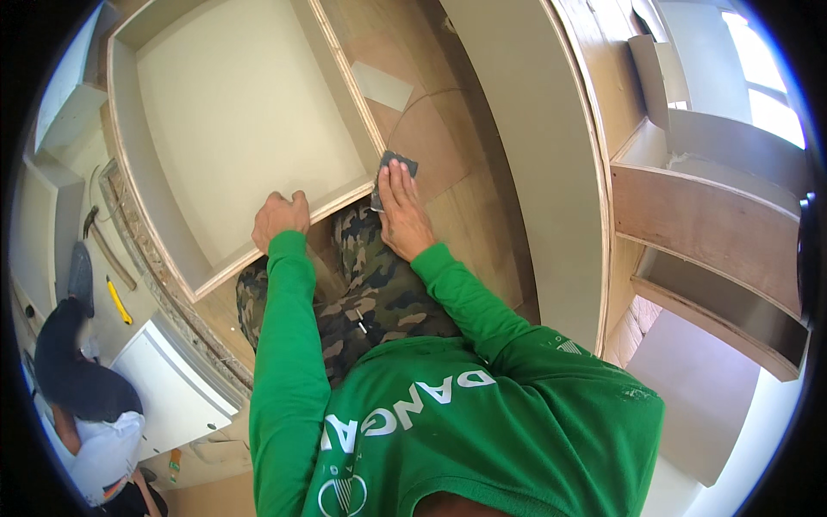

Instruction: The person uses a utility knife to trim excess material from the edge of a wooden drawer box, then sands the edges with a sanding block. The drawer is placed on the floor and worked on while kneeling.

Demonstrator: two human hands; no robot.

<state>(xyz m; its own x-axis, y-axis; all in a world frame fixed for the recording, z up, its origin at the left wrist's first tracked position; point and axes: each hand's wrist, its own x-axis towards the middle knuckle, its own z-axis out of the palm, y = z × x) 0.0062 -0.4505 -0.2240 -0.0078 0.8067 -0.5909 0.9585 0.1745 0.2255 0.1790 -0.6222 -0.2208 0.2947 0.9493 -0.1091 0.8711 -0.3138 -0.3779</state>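
A shallow wooden drawer box [245, 103] with a pale inside and bare plywood edges lies tilted across my lap. My left hand [282, 221] is closed over its near edge, the fingers curled inside the wall. At the near right corner, my right hand [405, 215] presses a dark grey piece of sandpaper [408, 162] against the outer side of the box. The fingers of that hand lie over the sandpaper, partly hiding it.
A tall panel [525, 129] stands close on my right, beside more plywood drawer boxes [706, 202]. To the left lie a hammer [110, 250] and a yellow utility knife [119, 302]. A person in dark clothing [82, 370] bends at the lower left. A light offcut [382, 86] lies on the floor.
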